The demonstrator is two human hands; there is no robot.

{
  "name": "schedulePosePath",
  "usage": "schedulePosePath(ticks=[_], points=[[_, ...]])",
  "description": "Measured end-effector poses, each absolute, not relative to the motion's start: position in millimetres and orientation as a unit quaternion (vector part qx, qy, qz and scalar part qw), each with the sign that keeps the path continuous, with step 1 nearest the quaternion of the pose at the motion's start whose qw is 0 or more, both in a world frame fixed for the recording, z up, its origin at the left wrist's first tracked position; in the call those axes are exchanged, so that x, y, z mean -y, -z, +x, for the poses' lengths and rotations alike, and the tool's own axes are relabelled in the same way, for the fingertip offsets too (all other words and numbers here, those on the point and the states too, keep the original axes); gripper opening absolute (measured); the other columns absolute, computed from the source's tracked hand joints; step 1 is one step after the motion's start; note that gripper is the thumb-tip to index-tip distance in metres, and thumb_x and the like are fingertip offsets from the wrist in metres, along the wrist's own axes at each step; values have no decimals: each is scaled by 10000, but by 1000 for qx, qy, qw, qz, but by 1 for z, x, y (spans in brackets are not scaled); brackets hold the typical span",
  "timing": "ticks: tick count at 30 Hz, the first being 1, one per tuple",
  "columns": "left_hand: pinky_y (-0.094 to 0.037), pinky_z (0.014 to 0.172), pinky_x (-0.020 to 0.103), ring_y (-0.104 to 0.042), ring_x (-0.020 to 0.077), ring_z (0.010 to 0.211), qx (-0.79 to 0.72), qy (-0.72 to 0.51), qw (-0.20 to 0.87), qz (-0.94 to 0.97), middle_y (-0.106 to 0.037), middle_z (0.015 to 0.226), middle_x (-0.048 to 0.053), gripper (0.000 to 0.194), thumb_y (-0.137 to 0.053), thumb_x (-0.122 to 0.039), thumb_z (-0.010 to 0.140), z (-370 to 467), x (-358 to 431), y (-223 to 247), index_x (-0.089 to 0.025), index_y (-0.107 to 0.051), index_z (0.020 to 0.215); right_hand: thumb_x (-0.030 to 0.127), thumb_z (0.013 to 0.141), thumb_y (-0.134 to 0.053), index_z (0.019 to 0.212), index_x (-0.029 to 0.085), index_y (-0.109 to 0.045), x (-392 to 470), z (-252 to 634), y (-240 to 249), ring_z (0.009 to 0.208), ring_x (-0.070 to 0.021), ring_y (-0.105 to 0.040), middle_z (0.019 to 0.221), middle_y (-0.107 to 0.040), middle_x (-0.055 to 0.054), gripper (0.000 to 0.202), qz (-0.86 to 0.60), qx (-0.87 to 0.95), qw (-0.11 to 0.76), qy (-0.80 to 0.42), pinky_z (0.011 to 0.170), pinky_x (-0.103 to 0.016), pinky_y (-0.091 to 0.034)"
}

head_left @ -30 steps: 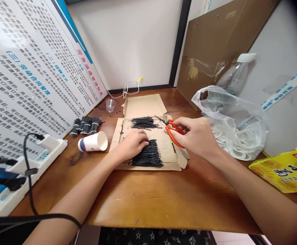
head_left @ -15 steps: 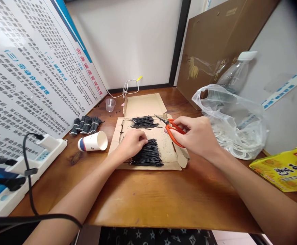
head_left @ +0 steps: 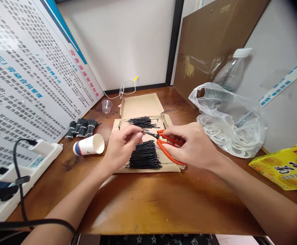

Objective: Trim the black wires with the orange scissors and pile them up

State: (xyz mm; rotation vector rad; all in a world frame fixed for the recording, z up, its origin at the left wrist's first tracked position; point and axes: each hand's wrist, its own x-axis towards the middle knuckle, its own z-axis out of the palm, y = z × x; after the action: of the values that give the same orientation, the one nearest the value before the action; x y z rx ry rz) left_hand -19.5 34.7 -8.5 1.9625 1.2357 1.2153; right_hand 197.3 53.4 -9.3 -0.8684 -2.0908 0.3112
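My left hand [head_left: 122, 146] is closed in a pinch, thumb against forefinger, on what looks like a thin black wire, mostly hidden by the fingers. My right hand [head_left: 191, 143] grips orange-handled scissors [head_left: 170, 154], their blades pointing left and meeting the left fingertips. Below the hands, a wide pile of short black wires [head_left: 145, 156] lies side by side on a flattened cardboard box [head_left: 170, 166]. A smaller pile of black wires [head_left: 142, 121] sits farther back on the same cardboard. Dark specks dot the cardboard beside the larger pile.
On the left are tied black wire bundles [head_left: 83, 128], a paper cup [head_left: 89, 144] on its side, a small clear cup [head_left: 106, 106] and a power strip [head_left: 39, 163] with cables. Rightward stand a clear plastic bag [head_left: 230, 126], a bottle [head_left: 231, 69] and a yellow packet [head_left: 283, 166].
My left hand has lifted from the larger wire pile and moved up, now pinching. The scissors in my right hand have come left and down to meet its fingertips. The view has shifted slightly.
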Motion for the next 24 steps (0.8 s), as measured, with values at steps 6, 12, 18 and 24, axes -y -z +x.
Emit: schedulePosePath(ticks=[6, 12, 18, 24], points=[[-434, 430, 191, -549, 73, 492, -440, -454, 284, 721, -679, 743, 21, 149, -561, -257, 957, -17, -31, 7, -162, -655, 891, 236, 792, -569, 567, 196, -557, -52, 197, 9, 445, -75, -389, 507, -539, 35, 229, -326, 848, 416, -46, 475, -239, -309], [-448, 403, 185, -577, 74, 483, -440, -460, 299, 710, -671, 763, 28, 147, -576, -271, 949, -15, -29, 5, -156, -660, 909, 259, 799, -574, 563, 211, -536, -53, 200, 10, 434, -86, -376, 496, -537, 28, 243, -342, 838, 424, -12, 479, -253, -318], [-410, 357, 186, -563, 77, 441, -443, -464, 336, 689, -651, 729, 21, 151, -589, -294, 942, -15, -28, 6, -158, -653, 932, 280, 825, -580, 551, 212, -548, -54, 201, 13, 433, -83, -354, 486, -509, 33, 285, -354, 835, 421, -19, 480, -260, -317], [-365, 347, 195, -529, 70, 395, -453, -456, 349, 682, -655, 694, 9, 136, -558, -260, 949, -16, -26, 4, -162, -644, 910, 277, 833, -605, 560, 207, -576, -56, 201, 12, 429, -80, -340, 486, -503, 40, 284, -356, 827, 435, -21, 475, -264, -315]])
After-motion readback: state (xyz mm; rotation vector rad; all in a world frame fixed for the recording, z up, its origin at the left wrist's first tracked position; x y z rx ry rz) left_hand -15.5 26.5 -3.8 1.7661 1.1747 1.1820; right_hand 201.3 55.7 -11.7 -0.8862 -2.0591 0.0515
